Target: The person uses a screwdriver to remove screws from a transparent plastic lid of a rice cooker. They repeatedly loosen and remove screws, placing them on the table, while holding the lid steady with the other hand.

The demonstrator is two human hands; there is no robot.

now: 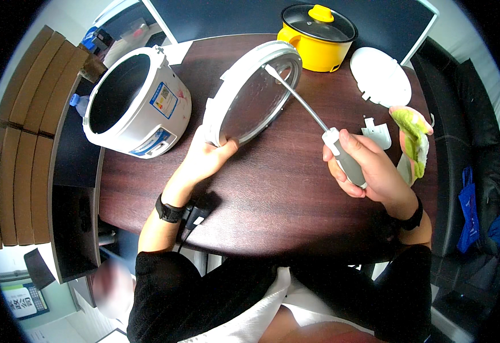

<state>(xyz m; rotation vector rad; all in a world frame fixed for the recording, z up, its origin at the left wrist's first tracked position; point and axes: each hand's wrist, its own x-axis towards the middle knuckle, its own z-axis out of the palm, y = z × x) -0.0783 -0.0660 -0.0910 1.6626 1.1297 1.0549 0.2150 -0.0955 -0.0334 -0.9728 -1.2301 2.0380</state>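
My left hand [208, 163] is closed on the lower rim of a round white appliance lid [248, 108], which it holds tilted above the table with the inner side toward the right. In my right hand [378, 171] is a screwdriver [330, 136] with a grey and white handle. Its shaft points up and left, and the tip meets or nearly meets the lid near its upper rim; I cannot tell if it touches. Left of the lid stands a white rice cooker body [172, 111], lidless, its dark inside showing. Beyond my right hand lies a small white plastic part [377, 134].
A yellow pot [318, 48] with a dark-rimmed lid stands at the table's far side. Right of it lies a white oval cover [380, 77]. A green and white cloth [414, 137] rests at the right edge. Cardboard boxes [24, 143] are stacked at left. A dark sofa [478, 114] borders the right.
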